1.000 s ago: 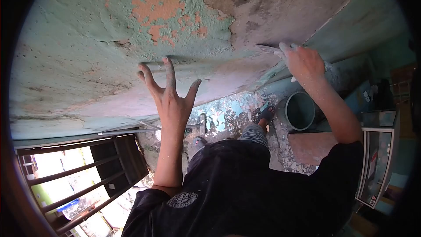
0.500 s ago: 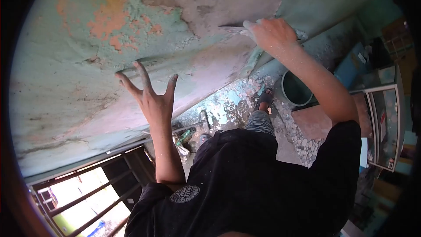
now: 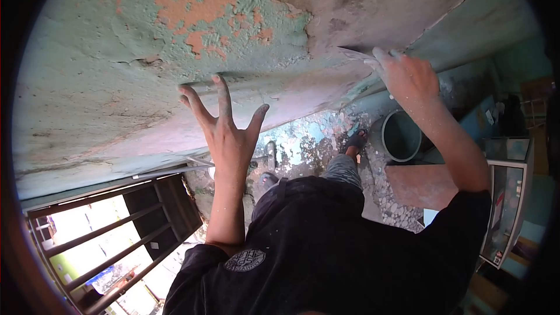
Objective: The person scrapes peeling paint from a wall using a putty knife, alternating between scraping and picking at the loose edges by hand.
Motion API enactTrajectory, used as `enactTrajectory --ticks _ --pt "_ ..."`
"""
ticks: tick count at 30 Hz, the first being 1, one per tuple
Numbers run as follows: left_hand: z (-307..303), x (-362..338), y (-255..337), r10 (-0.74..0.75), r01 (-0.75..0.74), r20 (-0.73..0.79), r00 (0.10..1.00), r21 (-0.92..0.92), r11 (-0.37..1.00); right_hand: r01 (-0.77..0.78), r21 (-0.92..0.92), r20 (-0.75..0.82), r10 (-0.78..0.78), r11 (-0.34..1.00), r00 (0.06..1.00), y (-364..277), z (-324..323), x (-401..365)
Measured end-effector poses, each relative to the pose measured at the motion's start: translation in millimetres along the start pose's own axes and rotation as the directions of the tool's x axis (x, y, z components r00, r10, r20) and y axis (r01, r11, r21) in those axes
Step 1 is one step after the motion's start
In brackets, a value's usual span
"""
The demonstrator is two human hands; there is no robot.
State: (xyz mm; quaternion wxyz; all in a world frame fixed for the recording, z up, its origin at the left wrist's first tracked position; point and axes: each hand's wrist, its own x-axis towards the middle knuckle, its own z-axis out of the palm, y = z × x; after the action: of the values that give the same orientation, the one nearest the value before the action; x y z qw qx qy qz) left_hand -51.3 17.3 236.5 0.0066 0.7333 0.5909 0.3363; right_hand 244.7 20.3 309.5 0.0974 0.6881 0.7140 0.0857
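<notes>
Patchy green paint covers the wall (image 3: 125, 102) before me, peeled to orange and to bare grey-brown plaster in places. My left hand (image 3: 226, 131) is open with fingers spread, its fingertips at the wall surface left of the bare plaster. Over on the right, my right hand (image 3: 410, 79) is closed around a scraper (image 3: 357, 53). The thin blade points left and lies close along the bare plaster; its handle is hidden in my grip. Pale dust coats the fingers of both hands.
Paint flakes (image 3: 306, 140) litter the floor under the wall, around my feet. A round bucket (image 3: 386, 135) stands to the right, beside a reddish board (image 3: 421, 185) and rubble (image 3: 392, 211). Further right is a glass-fronted cabinet (image 3: 508, 198). A barred window (image 3: 111, 227) opens at lower left.
My view has shifted, so the wall patches and both hands sit further right and slightly different in height. The scraper remains in my right hand; my left fingers stay spread.
</notes>
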Motion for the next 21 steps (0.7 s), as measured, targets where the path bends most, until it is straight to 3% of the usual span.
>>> enactTrajectory --ticks 11,13,16,21 --pt "1.7 2.7 10.4 0.024 -0.023 -0.040 0.999 0.029 0.999 -0.108 0.090 -0.004 0.109 0.990 0.994 -14.4 8.8 -8.2" --pt "3.4 0.4 15.3 0.077 -0.074 -0.037 0.996 0.088 0.993 -0.022 0.116 -0.090 0.032 0.993 0.995 -8.5 17.5 -9.9" --pt "3.2 1.0 15.7 -0.025 0.026 -0.013 1.000 0.069 0.997 0.022 0.069 -0.105 -0.014 0.997 0.994 -1.0 21.3 -9.5" --pt "2.3 0.2 8.3 0.024 -0.022 -0.022 0.999 0.067 0.997 0.033 0.022 -0.090 -0.030 0.999 0.995 2.8 5.5 -3.7"
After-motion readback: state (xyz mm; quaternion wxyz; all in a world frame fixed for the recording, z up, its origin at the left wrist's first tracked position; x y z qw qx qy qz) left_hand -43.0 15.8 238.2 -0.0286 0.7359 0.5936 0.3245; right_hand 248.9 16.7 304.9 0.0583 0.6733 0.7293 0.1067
